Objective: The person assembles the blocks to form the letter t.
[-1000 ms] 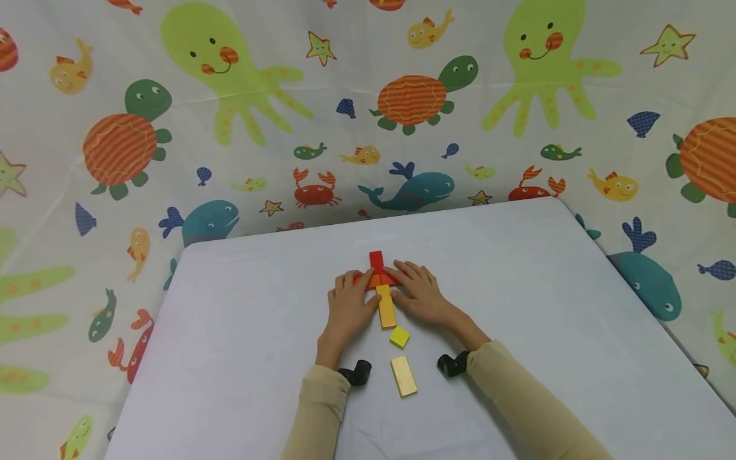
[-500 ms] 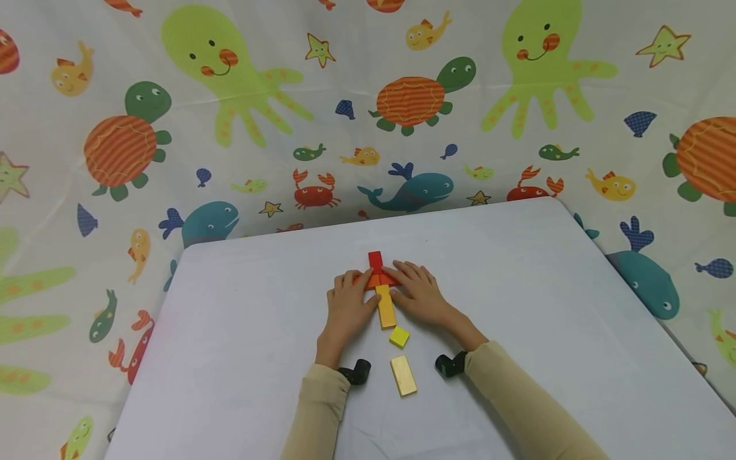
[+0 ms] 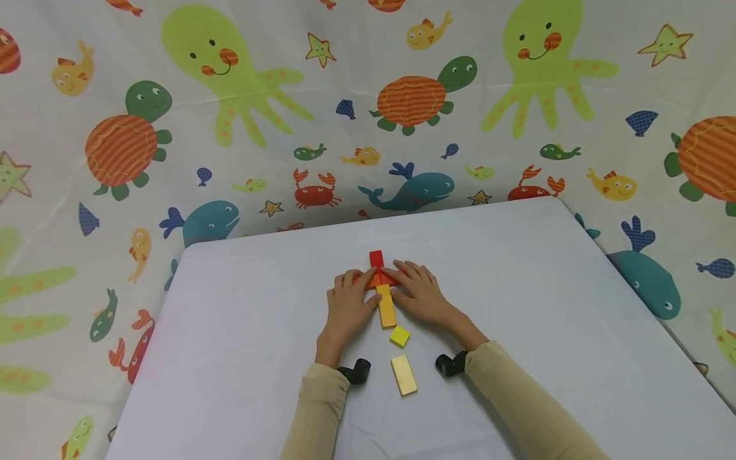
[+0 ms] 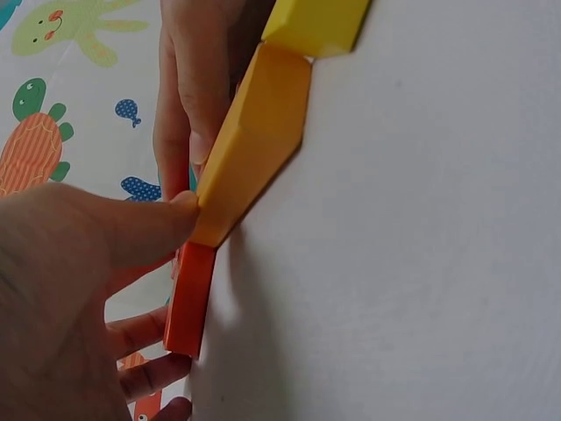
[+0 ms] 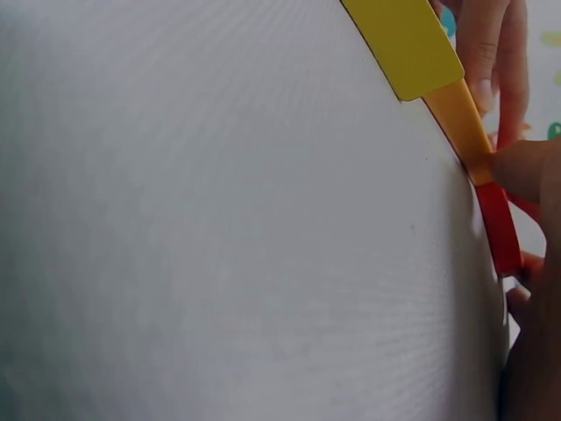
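Beyond the surface's far edge we see a cloth printed with sea creatures; before it lies the smooth white surface. Nearer its far edge, the left hand and right hand, apart, hold an orange-red piece and a red piece with curved fingers. Between the thumbs we find an oblong orange block; toward the near edge, an oblong pale-gold block and a smaller, squarish yellow block.

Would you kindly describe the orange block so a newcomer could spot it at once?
On the white table, look between the left hand and right hand. The orange block lies there, with red pieces at its far end. It is longer than the yellow block and deeper-coloured than the pale block.
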`<action>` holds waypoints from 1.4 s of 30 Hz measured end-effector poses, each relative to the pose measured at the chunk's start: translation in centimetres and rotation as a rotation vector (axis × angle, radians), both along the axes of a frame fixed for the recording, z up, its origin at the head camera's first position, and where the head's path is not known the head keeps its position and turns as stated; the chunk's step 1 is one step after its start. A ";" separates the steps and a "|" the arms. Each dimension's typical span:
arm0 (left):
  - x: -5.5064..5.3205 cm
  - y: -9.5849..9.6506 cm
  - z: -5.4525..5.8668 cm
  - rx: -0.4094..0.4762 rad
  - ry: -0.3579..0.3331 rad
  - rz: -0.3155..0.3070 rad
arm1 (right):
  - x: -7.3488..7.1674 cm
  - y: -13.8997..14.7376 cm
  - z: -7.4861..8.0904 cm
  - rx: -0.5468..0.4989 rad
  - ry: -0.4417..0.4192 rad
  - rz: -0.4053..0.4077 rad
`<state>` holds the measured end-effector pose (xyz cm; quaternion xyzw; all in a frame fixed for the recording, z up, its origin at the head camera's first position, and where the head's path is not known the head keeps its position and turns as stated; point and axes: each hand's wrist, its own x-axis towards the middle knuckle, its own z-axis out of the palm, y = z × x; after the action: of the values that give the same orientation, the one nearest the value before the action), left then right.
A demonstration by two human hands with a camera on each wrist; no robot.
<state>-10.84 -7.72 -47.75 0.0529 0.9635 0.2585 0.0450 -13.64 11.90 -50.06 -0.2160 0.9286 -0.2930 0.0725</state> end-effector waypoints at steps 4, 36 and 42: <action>0.0 -0.1 0.1 0.002 -0.004 -0.002 | 0.0 -0.1 0.1 -0.006 0.006 0.006; -0.1 -0.1 0.6 -0.008 -0.018 -0.013 | 0.5 0.4 -0.1 -0.043 0.028 -0.015; -0.1 -0.1 0.6 -0.003 -0.021 -0.015 | 0.5 0.3 -0.1 -0.047 0.038 -0.009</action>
<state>-10.98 -7.82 -47.15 0.0572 0.9630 0.2572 0.0573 -13.15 12.24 -50.13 -0.2188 0.9237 -0.3108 0.0483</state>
